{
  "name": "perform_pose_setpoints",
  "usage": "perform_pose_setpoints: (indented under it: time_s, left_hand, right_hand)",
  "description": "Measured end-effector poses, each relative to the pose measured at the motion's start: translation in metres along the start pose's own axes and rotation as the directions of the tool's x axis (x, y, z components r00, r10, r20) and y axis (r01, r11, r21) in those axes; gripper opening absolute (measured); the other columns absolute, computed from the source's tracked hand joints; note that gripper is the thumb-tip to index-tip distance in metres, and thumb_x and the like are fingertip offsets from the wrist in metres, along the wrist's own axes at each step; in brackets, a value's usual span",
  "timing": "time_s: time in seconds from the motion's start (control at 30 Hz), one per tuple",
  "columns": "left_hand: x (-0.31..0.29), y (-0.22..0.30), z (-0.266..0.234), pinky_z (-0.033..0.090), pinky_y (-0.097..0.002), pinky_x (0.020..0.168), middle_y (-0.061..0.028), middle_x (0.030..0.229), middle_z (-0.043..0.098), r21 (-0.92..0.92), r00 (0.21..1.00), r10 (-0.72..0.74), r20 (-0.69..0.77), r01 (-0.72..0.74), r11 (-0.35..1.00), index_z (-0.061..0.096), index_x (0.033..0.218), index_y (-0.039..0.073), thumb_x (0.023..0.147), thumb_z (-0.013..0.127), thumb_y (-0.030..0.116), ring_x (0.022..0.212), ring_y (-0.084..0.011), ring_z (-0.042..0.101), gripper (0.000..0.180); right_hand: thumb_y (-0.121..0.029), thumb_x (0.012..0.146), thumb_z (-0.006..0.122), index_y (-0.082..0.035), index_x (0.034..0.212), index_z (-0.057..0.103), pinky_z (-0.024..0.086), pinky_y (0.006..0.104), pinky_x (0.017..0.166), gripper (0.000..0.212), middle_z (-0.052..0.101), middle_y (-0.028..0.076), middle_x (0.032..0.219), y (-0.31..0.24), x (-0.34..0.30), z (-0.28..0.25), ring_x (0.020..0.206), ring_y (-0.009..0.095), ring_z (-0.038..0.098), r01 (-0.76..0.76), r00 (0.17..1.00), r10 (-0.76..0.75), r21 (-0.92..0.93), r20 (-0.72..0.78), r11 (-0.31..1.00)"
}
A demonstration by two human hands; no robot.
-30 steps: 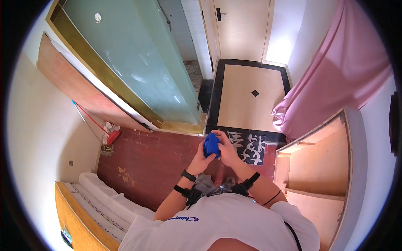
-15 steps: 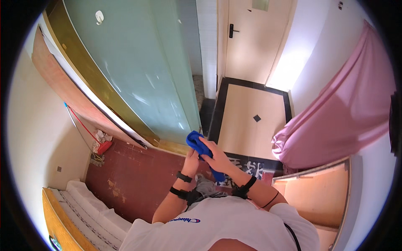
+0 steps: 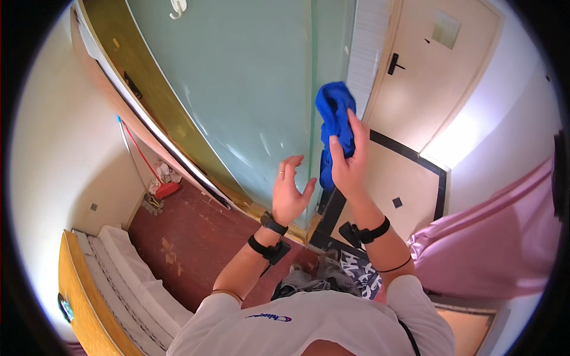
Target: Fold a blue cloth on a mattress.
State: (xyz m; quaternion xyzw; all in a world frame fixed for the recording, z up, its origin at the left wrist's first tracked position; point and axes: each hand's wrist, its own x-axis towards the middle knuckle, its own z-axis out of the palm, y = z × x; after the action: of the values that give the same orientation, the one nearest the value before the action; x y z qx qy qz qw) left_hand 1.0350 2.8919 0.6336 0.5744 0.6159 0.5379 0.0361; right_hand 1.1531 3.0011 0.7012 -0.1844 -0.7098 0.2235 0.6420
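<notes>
A bunched blue cloth (image 3: 336, 115) is gripped in my right hand (image 3: 349, 163), thumb on one side and fingers on the other. It stands up in front of the edge of a frosted glass panel (image 3: 249, 83), and its lower part hangs beside my palm. Whether the cloth touches the glass I cannot tell. To its left, my left hand (image 3: 291, 193) is raised with curved fingers apart and nothing in them. Black straps with small dark devices circle both wrists.
Beyond the glass is a cream door (image 3: 439, 65) with a black handle. A pink curtain (image 3: 493, 237) hangs at the right. A bench with a white cover (image 3: 130, 279) stands at the lower left. A broom with a red head (image 3: 167, 190) leans in the corner.
My hands have come apart. The right one has lifted the blue cloth up and to the right, toward the panel edge; the left has let go and opened. The view has turned left.
</notes>
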Motion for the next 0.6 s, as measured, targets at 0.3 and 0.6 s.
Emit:
perform_pose_setpoints:
  time_s: [0.3, 0.6]
  left_hand:
    - [0.033, -0.017, 0.015, 0.056, -0.0377, 0.067, -0.0096, 0.081, 0.070, 0.109, 0.992, -0.037, -0.125, 0.051, 0.993, 0.057, 0.094, 0.005, 0.083, 0.081, 0.007, 0.074, -0.0302, 0.071, 0.026]
    - [0.028, -0.037, 0.022, 0.053, -0.0325, 0.064, -0.0086, 0.075, 0.066, 0.051, 0.997, -0.013, -0.078, 0.017, 0.999, 0.060, 0.087, 0.006, 0.080, 0.083, 0.002, 0.070, -0.0251, 0.069, 0.024]
  right_hand:
    - [-0.005, 0.090, 0.065, 0.006, 0.134, 0.040, 0.040, 0.0514, 0.102, 0.051, 0.047, 0.027, 0.126, 0.089, -0.036, 0.058, 0.116, 0.042, 0.051, 0.033, 0.999, -0.033, 0.136, -0.008, 0.990]
    - [-0.004, 0.088, 0.065, 0.007, 0.133, 0.037, 0.038, 0.0479, 0.104, 0.054, 0.041, 0.024, 0.129, 0.117, -0.056, 0.048, 0.116, 0.039, 0.049, -0.111, 0.991, 0.097, 0.147, 0.097, 0.983]
